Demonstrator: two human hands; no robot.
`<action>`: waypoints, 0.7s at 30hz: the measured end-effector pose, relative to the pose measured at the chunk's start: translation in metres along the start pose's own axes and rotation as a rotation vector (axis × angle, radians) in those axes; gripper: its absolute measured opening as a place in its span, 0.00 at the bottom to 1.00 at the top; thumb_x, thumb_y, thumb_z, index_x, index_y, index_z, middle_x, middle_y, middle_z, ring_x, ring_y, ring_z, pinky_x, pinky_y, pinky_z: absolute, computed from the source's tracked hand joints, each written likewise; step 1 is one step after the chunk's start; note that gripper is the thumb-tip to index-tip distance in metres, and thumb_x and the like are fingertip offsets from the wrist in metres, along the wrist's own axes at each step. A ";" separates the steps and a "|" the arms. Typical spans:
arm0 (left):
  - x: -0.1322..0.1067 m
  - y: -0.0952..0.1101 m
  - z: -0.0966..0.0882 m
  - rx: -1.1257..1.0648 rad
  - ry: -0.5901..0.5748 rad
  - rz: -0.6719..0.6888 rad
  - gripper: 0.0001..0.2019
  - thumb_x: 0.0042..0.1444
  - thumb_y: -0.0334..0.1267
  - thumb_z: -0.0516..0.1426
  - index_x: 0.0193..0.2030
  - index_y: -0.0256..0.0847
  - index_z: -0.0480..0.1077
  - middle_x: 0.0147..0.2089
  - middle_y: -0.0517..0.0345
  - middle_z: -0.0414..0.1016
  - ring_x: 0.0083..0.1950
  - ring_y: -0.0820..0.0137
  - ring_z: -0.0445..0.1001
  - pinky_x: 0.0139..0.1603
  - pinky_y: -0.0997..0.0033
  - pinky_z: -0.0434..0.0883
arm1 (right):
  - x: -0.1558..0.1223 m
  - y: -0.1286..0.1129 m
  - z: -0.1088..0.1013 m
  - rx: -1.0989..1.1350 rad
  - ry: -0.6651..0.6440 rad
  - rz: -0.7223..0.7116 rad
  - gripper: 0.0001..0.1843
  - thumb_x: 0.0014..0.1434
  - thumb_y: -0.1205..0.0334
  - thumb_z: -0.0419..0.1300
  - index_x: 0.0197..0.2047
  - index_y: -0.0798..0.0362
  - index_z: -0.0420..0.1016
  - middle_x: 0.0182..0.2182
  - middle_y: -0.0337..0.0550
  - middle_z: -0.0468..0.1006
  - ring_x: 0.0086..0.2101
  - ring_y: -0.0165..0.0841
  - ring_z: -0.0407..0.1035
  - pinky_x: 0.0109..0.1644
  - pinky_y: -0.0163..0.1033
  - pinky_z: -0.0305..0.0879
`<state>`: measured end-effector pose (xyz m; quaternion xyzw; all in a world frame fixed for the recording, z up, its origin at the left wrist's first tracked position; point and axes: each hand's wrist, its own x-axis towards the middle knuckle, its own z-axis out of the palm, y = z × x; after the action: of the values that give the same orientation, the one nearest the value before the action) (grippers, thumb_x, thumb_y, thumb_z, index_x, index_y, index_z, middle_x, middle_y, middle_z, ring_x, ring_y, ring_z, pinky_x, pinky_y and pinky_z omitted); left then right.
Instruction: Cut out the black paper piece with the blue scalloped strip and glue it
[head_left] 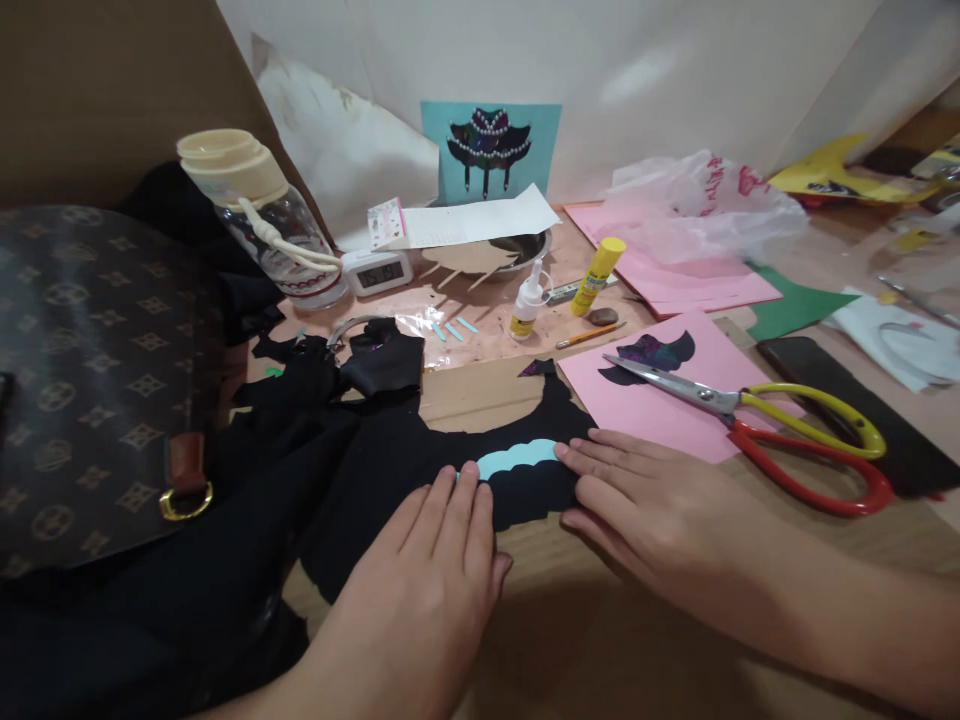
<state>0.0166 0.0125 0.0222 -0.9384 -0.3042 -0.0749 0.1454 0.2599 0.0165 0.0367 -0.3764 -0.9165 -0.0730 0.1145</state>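
A light blue scalloped paper strip (pixel 517 459) lies on a black cut-out sheet (pixel 525 490) near the table's front edge. My left hand (pixel 442 560) lies flat with fingers stretched out, fingertips touching the strip's left end. My right hand (pixel 645 500) also lies flat, fingers together, pressing on the strip's right end and the black sheet. Neither hand holds anything.
Red and yellow scissors (pixel 780 425) rest on pink paper (pixel 660 400) with a dark cut-out. Behind stand a glue bottle (pixel 527 310), glue stick (pixel 596 276), pencil (pixel 589 335), small clock (pixel 377 271), water bottle (pixel 262 215). A patterned brown bag (pixel 97 370) fills the left; a phone (pixel 847 400) lies right.
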 end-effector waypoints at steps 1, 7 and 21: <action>0.000 0.000 0.000 -0.001 0.002 -0.002 0.26 0.71 0.30 0.40 0.53 0.27 0.79 0.56 0.35 0.79 0.54 0.51 0.82 0.47 0.57 0.83 | 0.000 0.000 -0.001 -0.003 0.004 -0.001 0.23 0.74 0.65 0.46 0.41 0.62 0.83 0.45 0.63 0.85 0.43 0.46 0.83 0.52 0.53 0.79; 0.000 -0.001 0.002 0.001 0.003 0.001 0.27 0.71 0.30 0.38 0.53 0.27 0.79 0.56 0.36 0.80 0.54 0.52 0.82 0.47 0.58 0.83 | 0.001 0.001 -0.003 0.009 0.043 0.005 0.23 0.74 0.66 0.47 0.37 0.59 0.83 0.41 0.58 0.87 0.39 0.43 0.83 0.52 0.51 0.79; 0.003 -0.001 0.002 0.031 0.061 0.030 0.28 0.71 0.28 0.38 0.49 0.26 0.81 0.52 0.36 0.81 0.50 0.52 0.83 0.44 0.58 0.83 | 0.003 0.004 -0.005 0.067 0.063 0.024 0.21 0.73 0.66 0.49 0.32 0.55 0.79 0.30 0.48 0.84 0.29 0.36 0.76 0.50 0.48 0.75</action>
<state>0.0183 0.0153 0.0209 -0.9377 -0.2868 -0.0966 0.1705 0.2612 0.0200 0.0424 -0.3809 -0.9097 -0.0528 0.1566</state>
